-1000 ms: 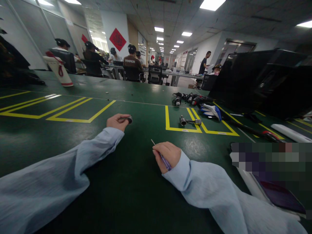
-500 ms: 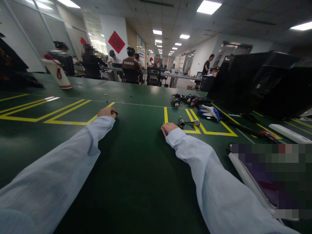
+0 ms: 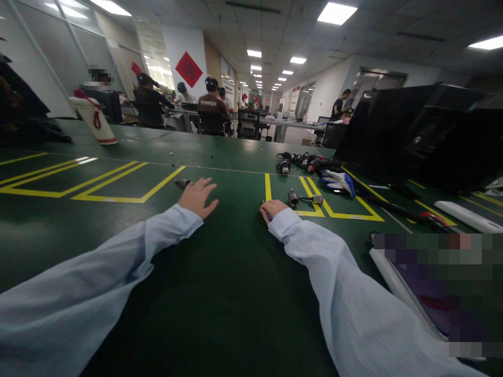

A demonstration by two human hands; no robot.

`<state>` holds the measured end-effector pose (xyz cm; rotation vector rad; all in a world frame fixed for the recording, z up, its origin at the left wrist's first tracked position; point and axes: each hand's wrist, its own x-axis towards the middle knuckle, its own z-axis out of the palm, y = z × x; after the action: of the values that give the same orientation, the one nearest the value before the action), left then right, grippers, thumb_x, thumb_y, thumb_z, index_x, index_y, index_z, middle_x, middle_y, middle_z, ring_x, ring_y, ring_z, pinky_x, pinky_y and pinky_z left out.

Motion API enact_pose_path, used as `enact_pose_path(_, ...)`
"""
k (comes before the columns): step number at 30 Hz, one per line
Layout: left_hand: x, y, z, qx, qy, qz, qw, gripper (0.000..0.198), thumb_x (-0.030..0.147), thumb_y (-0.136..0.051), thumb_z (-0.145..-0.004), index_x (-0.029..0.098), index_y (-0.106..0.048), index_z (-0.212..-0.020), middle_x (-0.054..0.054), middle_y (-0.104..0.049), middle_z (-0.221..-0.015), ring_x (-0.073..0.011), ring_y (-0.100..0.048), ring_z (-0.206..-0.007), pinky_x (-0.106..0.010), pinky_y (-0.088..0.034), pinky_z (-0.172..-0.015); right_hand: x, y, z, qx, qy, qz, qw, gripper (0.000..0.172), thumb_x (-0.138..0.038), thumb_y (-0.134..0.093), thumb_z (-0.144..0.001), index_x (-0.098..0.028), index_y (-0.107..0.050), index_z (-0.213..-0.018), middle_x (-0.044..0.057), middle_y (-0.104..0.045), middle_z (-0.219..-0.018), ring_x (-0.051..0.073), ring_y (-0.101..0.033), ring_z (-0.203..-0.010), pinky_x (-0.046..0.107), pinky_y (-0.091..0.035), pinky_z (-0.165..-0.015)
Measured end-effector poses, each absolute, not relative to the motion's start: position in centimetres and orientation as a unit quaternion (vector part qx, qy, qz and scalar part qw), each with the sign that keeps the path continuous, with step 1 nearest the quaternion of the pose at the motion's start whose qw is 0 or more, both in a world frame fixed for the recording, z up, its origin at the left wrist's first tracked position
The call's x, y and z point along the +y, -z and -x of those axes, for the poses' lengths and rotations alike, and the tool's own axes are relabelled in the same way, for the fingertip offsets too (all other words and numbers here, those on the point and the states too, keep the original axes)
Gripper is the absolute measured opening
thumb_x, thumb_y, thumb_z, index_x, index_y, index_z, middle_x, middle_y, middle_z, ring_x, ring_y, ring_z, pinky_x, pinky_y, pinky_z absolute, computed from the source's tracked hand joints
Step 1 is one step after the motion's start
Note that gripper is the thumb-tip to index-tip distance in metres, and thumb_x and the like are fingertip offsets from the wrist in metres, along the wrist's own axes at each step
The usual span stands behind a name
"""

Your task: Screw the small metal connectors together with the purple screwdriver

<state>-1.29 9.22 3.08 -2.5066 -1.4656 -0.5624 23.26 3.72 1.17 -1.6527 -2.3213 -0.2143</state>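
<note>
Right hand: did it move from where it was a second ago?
Yes. The right hand has moved forward, and is now at the near left corner of the yellow tape outline.

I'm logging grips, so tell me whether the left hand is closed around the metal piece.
No, the left hand is open and spread, and the metal piece lies on the table beside it.

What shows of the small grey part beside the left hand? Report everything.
The small grey part looks metallic and roughly cylindrical; its left end seems narrower. It lies on its side on the green table, just right of a yellow tape line. The open left hand overlaps its right end; contact is unclear.
</note>
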Motion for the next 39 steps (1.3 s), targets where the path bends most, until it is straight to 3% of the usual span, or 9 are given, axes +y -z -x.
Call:
enact_pose_path(4, 2.8, -1.3, -1.7, -0.263, 0.107, 0.959, 0.003, 0.052, 0.045, -0.041, -0.078, 0.017, -0.043, -0.121, -0.01, -0.031, -0.137, -0.0244, -0.027, -0.126, -0.039, -0.023, -0.101, 3.6, -1.0, -23.4, -0.805, 0.07, 0.571, 0.145, 0.022, -0.021, -0.043, -0.08, -0.014, -0.061, -0.091, 0.011, -0.063, -0.091, 0.02, -0.057, -0.083, 0.028, -0.041, -0.075)
enact_pose_path(7, 0.2, -0.9, -2.4, -0.24, 0.088, 0.966, -0.031, 0.062, 0.05, -0.038, -0.078, 0.011, -0.035, -0.126, -0.013, -0.032, -0.136, -0.0241, -0.027, -0.126, -0.039, -0.022, -0.102, 3.5, -0.8, -23.5, -0.808, 0.067, 0.567, 0.143, 0.023, -0.02, -0.043, -0.079, -0.014, -0.061, -0.091, 0.011, -0.063, -0.091, 0.02, -0.057, -0.085, 0.028, -0.042, -0.076)
enact_pose_path(10, 0.9, -1.3, -2.3, -0.236, 0.098, 0.966, -0.035, 0.054, 0.046, -0.037, -0.081, 0.014, -0.04, -0.124, -0.012, -0.034, -0.135, -0.0233, -0.028, -0.125, -0.04, -0.023, -0.102, 3.5, -0.9, -23.5, -0.811, 0.064, 0.565, 0.138, 0.023, -0.019, -0.044, -0.078, -0.014, -0.061, -0.092, 0.011, -0.063, -0.092, 0.021, -0.057, -0.086, 0.028, -0.042, -0.076)
enact_pose_path(15, 7.1, -2.4, -0.1, -0.288, 0.22, 0.929, 0.069, 0.042, 0.035, -0.041, -0.08, 0.012, -0.047, -0.115, -0.015, -0.03, -0.136, -0.0252, -0.023, -0.127, -0.043, -0.02, -0.103, 3.5, -1.0, -23.4, -0.811, 0.06, 0.567, 0.131, 0.022, -0.02, -0.049, -0.076, -0.015, -0.062, -0.093, 0.01, -0.063, -0.093, 0.022, -0.057, -0.085, 0.029, -0.043, -0.075)
enact_pose_path(20, 14.4, -2.9, 5.0, -0.446, 0.293, 0.838, 0.116, 0.061, 0.031, -0.054, -0.073, 0.007, -0.033, -0.124, -0.015, -0.018, -0.14, -0.0308, -0.014, -0.129, -0.041, -0.015, -0.105, 3.5, -1.0, -23.5, -0.809, 0.056, 0.571, 0.131, 0.021, -0.019, -0.048, -0.076, -0.014, -0.061, -0.092, 0.011, -0.063, -0.093, 0.023, -0.057, -0.086, 0.03, -0.044, -0.076)
enact_pose_path(22, 16.4, -2.8, 6.8, -0.483, 0.266, 0.829, 0.096, 0.064, 0.03, -0.057, -0.071, 0.003, -0.032, -0.124, -0.016, -0.022, -0.138, -0.0331, -0.014, -0.128, -0.043, -0.013, -0.105, 3.6, -1.0, -23.5, -0.811, 0.053, 0.568, 0.13, 0.021, -0.019, -0.049, -0.075, -0.014, -0.061, -0.092, 0.011, -0.063, -0.093, 0.023, -0.057, -0.087, 0.03, -0.044, -0.076)
enact_pose_path(30, 19.3, -2.5, 8.2, -0.502, 0.195, 0.842, 0.004, 0.032, 0.024, -0.055, -0.067, 0.012, -0.053, -0.097, -0.012, -0.057, -0.104, -0.0254, -0.049, -0.104, -0.036, -0.035, -0.092, 4.0, -1.1, -23.6, -0.818, 0.037, 0.56, 0.124, 0.021, -0.018, -0.053, -0.073, -0.013, -0.061, -0.091, 0.012, -0.062, -0.093, 0.023, -0.057, -0.086, 0.032, -0.044, -0.076)
enact_pose_path(34, 18.5, -3.1, 7.8, -0.519, 0.189, 0.834, -0.001, 0.019, 0.026, -0.057, -0.063, 0.016, -0.056, -0.079, -0.01, -0.057, -0.082, -0.0284, -0.053, -0.093, -0.039, -0.038, -0.084, 3.6, -1.2, -23.3, -0.814, 0.035, 0.561, 0.148, 0.021, -0.014, -0.053, -0.071, -0.012, -0.062, -0.09, 0.013, -0.063, -0.092, 0.024, -0.057, -0.087, 0.032, -0.044, -0.078)
enact_pose_path(39, 12.9, -3.0, 4.6, -0.461, 0.195, 0.865, -0.04, 0.031, 0.041, -0.06, -0.061, 0.018, -0.053, -0.081, -0.006, -0.053, -0.084, -0.0223, -0.053, -0.081, -0.033, -0.042, -0.075, 2.4, -1.4, -22.6, -0.8, 0.018, 0.561, 0.21, 0.02, -0.012, -0.054, -0.069, -0.013, -0.063, -0.087, 0.013, -0.064, -0.092, 0.024, -0.058, -0.085, 0.034, -0.045, -0.077)
